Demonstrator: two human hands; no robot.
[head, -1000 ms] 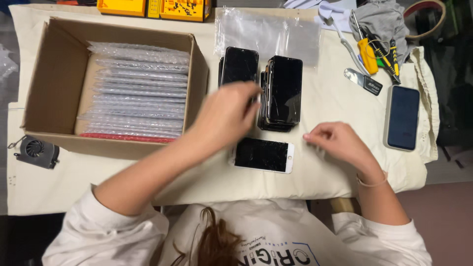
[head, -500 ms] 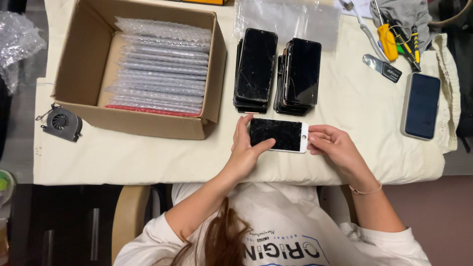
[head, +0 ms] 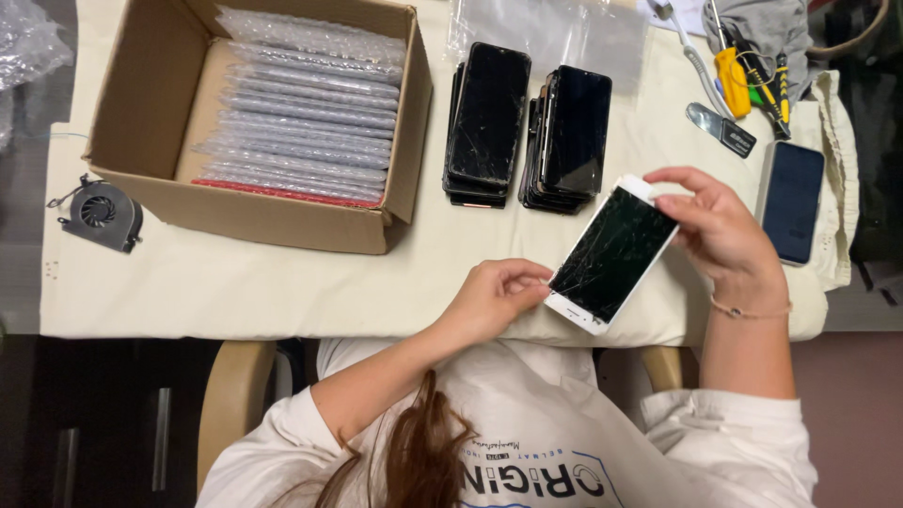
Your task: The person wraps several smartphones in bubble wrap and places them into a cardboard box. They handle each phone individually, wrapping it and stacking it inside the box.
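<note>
A white-framed phone screen (head: 613, 252) with cracked black glass is lifted off the table and tilted. My left hand (head: 494, 297) pinches its lower left edge. My right hand (head: 720, 230) grips its upper right end. Behind it lie two stacks of cracked black phone screens, one on the left (head: 489, 118) and one on the right (head: 572, 136).
An open cardboard box (head: 406, 141) packed with bubble-wrapped items sits at the left. A small black fan (head: 99, 214) lies at the table's left edge. A dark phone (head: 792, 199), a clear plastic bag (head: 550, 33) and hand tools (head: 743, 80) lie right and rear.
The white-framed screen lay flat on the table under both hands. Now both hands have raised it and turned it diagonally, with the right hand moved up to its far end.
</note>
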